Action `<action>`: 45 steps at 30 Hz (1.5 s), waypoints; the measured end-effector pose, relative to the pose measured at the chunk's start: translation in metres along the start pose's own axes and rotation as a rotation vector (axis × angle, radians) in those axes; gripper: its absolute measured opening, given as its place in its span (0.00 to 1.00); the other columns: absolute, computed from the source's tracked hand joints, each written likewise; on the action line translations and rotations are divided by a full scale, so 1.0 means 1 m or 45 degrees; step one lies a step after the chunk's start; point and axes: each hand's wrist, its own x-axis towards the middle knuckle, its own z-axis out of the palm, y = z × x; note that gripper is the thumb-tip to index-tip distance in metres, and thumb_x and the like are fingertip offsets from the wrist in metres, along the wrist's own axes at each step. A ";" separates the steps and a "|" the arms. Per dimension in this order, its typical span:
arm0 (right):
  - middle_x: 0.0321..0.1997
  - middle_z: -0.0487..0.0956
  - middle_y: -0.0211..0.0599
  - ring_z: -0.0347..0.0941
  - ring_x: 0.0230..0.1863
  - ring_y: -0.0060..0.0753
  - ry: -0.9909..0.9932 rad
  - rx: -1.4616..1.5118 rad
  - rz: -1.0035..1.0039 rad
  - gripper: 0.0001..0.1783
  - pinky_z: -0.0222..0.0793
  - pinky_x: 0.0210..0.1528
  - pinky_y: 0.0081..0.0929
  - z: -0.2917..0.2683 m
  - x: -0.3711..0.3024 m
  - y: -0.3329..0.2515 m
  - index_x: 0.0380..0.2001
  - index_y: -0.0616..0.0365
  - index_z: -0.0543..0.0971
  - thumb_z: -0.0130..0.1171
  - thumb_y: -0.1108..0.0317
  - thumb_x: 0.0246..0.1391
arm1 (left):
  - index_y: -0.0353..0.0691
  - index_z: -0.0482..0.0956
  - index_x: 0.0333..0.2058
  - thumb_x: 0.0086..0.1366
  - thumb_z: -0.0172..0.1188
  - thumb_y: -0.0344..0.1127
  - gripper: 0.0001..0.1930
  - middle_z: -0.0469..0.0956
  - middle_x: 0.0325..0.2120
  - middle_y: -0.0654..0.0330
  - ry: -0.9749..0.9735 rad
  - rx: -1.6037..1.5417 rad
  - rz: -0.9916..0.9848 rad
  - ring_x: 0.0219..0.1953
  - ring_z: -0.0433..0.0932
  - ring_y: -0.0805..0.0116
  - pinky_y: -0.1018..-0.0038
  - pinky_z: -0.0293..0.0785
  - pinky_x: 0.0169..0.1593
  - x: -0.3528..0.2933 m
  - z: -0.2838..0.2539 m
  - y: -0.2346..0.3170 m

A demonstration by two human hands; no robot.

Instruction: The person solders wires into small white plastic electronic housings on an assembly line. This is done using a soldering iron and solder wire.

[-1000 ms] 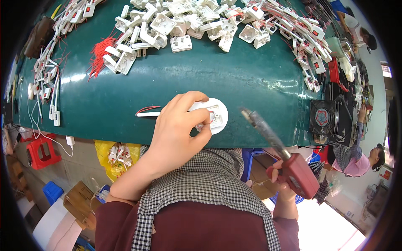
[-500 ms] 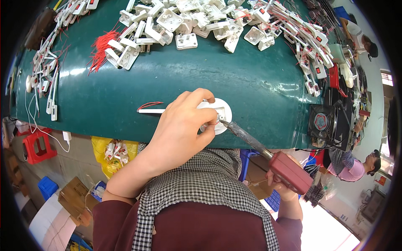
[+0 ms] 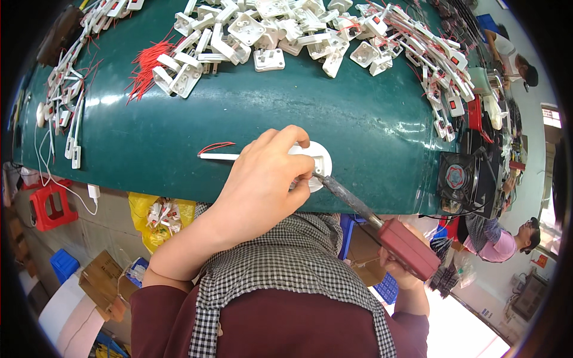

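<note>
At the near side of the green table, my left hand (image 3: pixel 265 173) lies over a round white plastic part (image 3: pixel 323 158), its fingers curled on it. Thumb and forefinger come together over the part's middle; anything tiny between them is hidden. A white stem (image 3: pixel 218 156) with thin red wires (image 3: pixel 215 147) sticks out to the left from beneath the hand. My right hand (image 3: pixel 403 265) is closed round the dark red handle of a soldering iron (image 3: pixel 352 200). The iron slants up to the left, its tip at the part beside my left fingertips.
White plastic pieces (image 3: pixel 268 59) are heaped along the far side, beside a bundle of red wires (image 3: pixel 149 62). Stemmed parts lie at far left and right (image 3: pixel 456 104). A small black fan (image 3: pixel 456 179) stands at the right edge. A yellow bag (image 3: pixel 152 224) hangs below the table.
The soldering iron's handle has shifted slightly left and down, its tip staying at the round part. My left hand keeps nearly the same pose. The whole view has shifted a little.
</note>
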 end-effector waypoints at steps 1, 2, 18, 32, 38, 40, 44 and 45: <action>0.42 0.80 0.44 0.80 0.33 0.39 -0.029 0.036 0.057 0.35 0.75 0.38 0.29 -0.001 0.000 -0.001 0.49 0.71 0.72 0.68 0.59 0.41 | 0.35 0.73 0.22 0.48 0.60 0.24 0.04 0.72 0.41 0.54 -0.005 0.007 0.000 0.41 0.71 0.56 0.67 0.69 0.43 0.000 0.000 0.000; 0.41 0.80 0.43 0.80 0.32 0.38 -0.058 0.072 0.113 0.35 0.75 0.37 0.29 -0.001 0.000 -0.002 0.49 0.70 0.72 0.69 0.59 0.41 | 0.35 0.73 0.22 0.48 0.60 0.24 0.04 0.72 0.41 0.55 -0.010 0.014 0.001 0.42 0.71 0.56 0.67 0.69 0.43 0.000 0.000 0.000; 0.31 0.78 0.39 0.75 0.26 0.31 0.179 0.306 0.261 0.40 0.71 0.29 0.26 0.002 -0.038 0.020 0.46 0.72 0.71 0.73 0.52 0.38 | 0.35 0.73 0.23 0.49 0.60 0.24 0.03 0.72 0.41 0.55 -0.055 0.034 -0.017 0.43 0.71 0.56 0.68 0.68 0.43 0.000 -0.003 0.003; 0.42 0.76 0.50 0.70 0.19 0.28 0.479 0.886 0.365 0.42 0.66 0.20 0.21 0.022 -0.020 -0.003 0.53 0.71 0.64 0.69 0.51 0.44 | 0.37 0.72 0.27 0.50 0.61 0.24 0.06 0.71 0.42 0.55 -0.064 0.013 0.055 0.42 0.70 0.57 0.67 0.67 0.45 0.000 -0.003 0.000; 0.44 0.72 0.47 0.68 0.17 0.28 0.843 1.172 0.164 0.40 0.63 0.17 0.19 0.008 -0.004 0.001 0.54 0.69 0.61 0.67 0.55 0.45 | 0.38 0.69 0.29 0.46 0.65 0.26 0.13 0.72 0.40 0.56 -0.013 0.356 0.294 0.41 0.70 0.55 0.66 0.68 0.44 -0.001 0.002 -0.003; 0.50 0.66 0.45 0.65 0.20 0.23 0.899 1.465 -0.170 0.41 0.60 0.16 0.15 -0.005 -0.002 -0.008 0.60 0.64 0.52 0.63 0.65 0.49 | 0.39 0.70 0.30 0.45 0.65 0.27 0.14 0.72 0.39 0.56 -0.004 0.331 0.347 0.40 0.71 0.55 0.65 0.69 0.42 -0.001 0.002 -0.003; 0.50 0.66 0.44 0.64 0.15 0.26 0.269 1.956 -0.891 0.39 0.58 0.13 0.19 -0.036 0.020 -0.029 0.55 0.66 0.59 0.67 0.75 0.39 | 0.38 0.71 0.35 0.42 0.65 0.26 0.19 0.71 0.37 0.54 0.179 0.001 0.339 0.39 0.71 0.57 0.67 0.69 0.42 -0.005 -0.021 -0.006; 0.49 0.67 0.43 0.66 0.15 0.27 0.608 1.414 -0.849 0.42 0.57 0.13 0.18 -0.034 0.032 -0.039 0.56 0.65 0.58 0.67 0.78 0.37 | 0.37 0.71 0.37 0.41 0.64 0.26 0.20 0.71 0.37 0.54 0.287 -0.200 0.251 0.39 0.71 0.58 0.68 0.69 0.43 -0.011 -0.028 -0.009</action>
